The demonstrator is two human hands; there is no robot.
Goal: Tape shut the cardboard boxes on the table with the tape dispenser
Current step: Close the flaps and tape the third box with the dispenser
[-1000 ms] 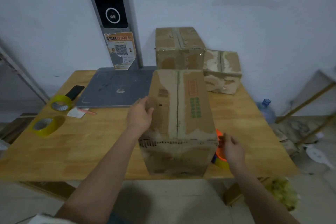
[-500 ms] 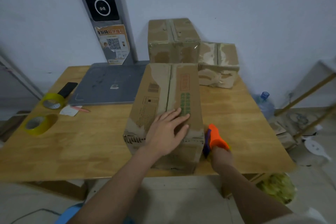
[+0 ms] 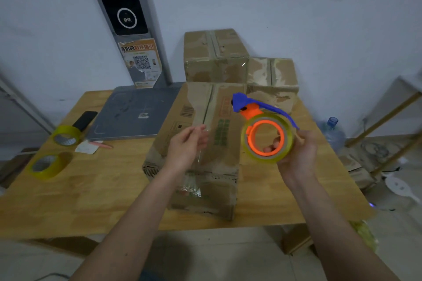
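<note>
White wall backs a wooden surface [image 3: 91,201] that carries three cardboard boxes. Nearest the viewer lies the long box [image 3: 198,150], its top flaps meeting along a centre seam, with printed green and orange marks on the right flap and clear tape visible on its near end. Behind it, against the wall, stand a taller box [image 3: 214,57] with tape along its top seam and, just to its right, a smaller box [image 3: 274,80].

Above the long box, the right hand [image 3: 299,155] holds up the tape dispenser [image 3: 265,130]: an orange core inside a yellowish tape roll, with a blue handle and cutter on top. Its fingers are curled through the orange ring, fingertips showing inside it, and the thumb lies along the roll's outer edge. The left hand [image 3: 187,146] hovers over the long box's top, fingers loosely drawn together near the thumb; a thin clear strip of tape seems to hang by the fingertips, but whether they pinch it is too blurred to tell.

On the left part of the surface sit two loose tape rolls [image 3: 66,136], one nearer the front edge [image 3: 46,165], a dark phone [image 3: 85,120], a scrap of paper [image 3: 86,147] and a closed grey laptop [image 3: 137,114]. A water bottle [image 3: 332,132] stands on the floor to the right, beyond the surface.
</note>
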